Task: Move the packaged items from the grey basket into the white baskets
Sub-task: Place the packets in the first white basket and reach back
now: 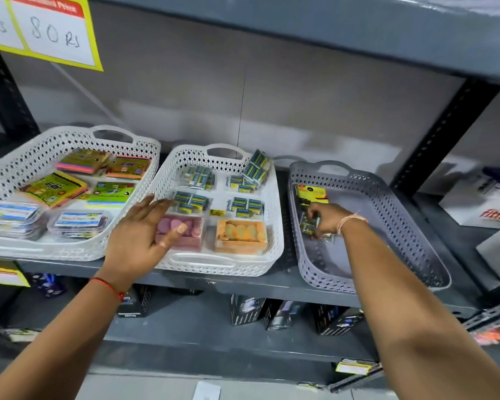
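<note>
- Your right hand [325, 219] is down inside the grey basket [393, 203], fingers pinched round a small packet [309, 226].
- A yellow pack [312, 194] lies just beyond that hand.
- Your left hand [140, 235] hovers spread open, holding nothing, over the near-left corner of the middle white basket [274, 223].
- Another white basket [26, 160] sits to its left.

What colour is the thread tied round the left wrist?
Red: the thread circles the wrist just below the left hand, clearest in the head view.
</note>
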